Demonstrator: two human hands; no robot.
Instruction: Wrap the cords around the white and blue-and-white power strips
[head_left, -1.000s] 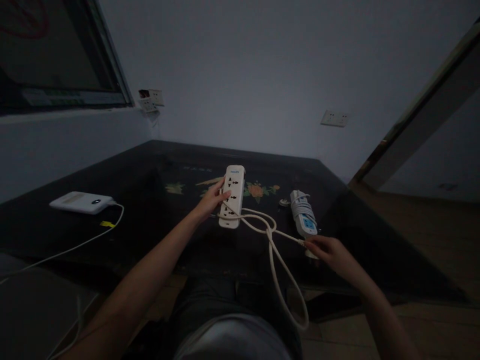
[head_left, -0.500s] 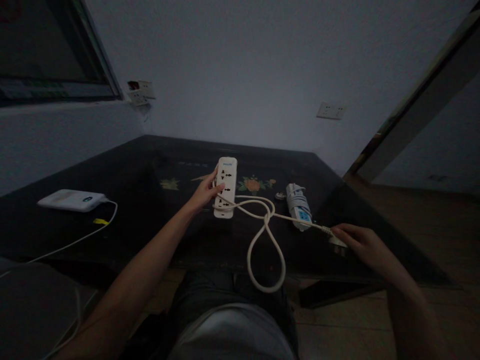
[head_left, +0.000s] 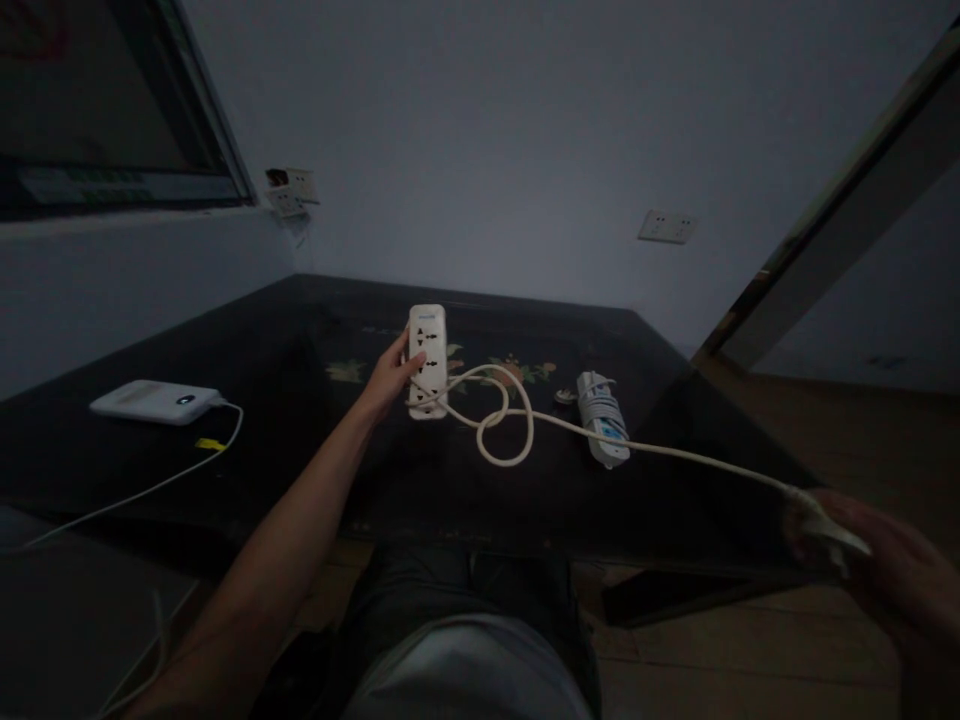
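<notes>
Over the middle of the long black table with painted flowers (head_left: 465, 500), between its far and near edges, the head view shows us a white, oblong plastic power strip (head_left: 434, 380), its socket face towards us. Our left hand (head_left: 390, 376) is clamped on it, thumb across the front and fingers along its left side; we cannot tell whether the strip touches the tabletop. By the table's near right corner, our right hand (head_left: 889, 555) is blurred but closed around a pale, off-white plug (head_left: 829, 528), though how each finger sits we cannot make out. Between the two hands runs a cream, round-sheathed cord (head_left: 679, 453), nearly straight on the right and curled in overlapping loops just beside the strip; whether these make a true knot we cannot say. Its straight run passes across the white-and-blue power strip wrapped in grey cord (head_left: 602, 415), which lies towards the right edge. Near the left edge lies a flat white plastic device (head_left: 150, 401), with a thin white cable (head_left: 150, 488) leading towards the near edge. We judge the step in hand to be stretching out the cord; the next move seems to call for a firm hold on the strip and for easing those loops rather than tightening them.
</notes>
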